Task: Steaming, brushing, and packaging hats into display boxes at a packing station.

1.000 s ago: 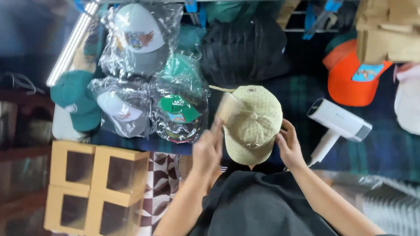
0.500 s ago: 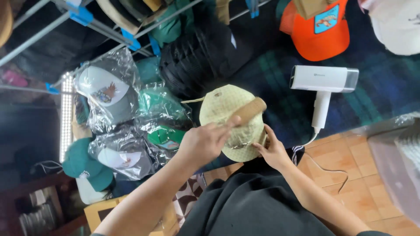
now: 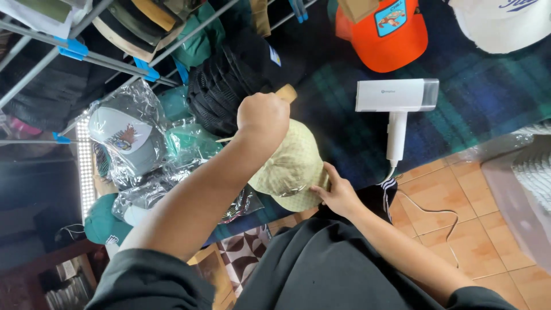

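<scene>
Dark plaid cloth [image 3: 459, 120] covers the surface, with tiled floor [image 3: 453, 229] at its near edge and a metal rack [image 3: 86, 57] of hats on the left. From the head view, a pale yellow-green checked cap [image 3: 293, 166] lies on the cloth right in front of the person, its soft woven crown domed upward and its long axis running from the near edge away toward the black cap [image 3: 229, 86]. The left hand [image 3: 263, 117] is clenched in a fist above the cap's far side around a tan wooden handle [image 3: 287, 92], whose rounded end sticks out past the knuckles; what the handle carries is hidden. The right hand [image 3: 338, 192] is nearer the body, fingers pressing the cap's near edge. Just right of the cap lies a white, smooth plastic steamer [image 3: 396, 100], apart from both hands. Crinkled clear bags [image 3: 132, 138] holding caps sit to the left; an orange cap [image 3: 390, 34] lies farther off.
</scene>
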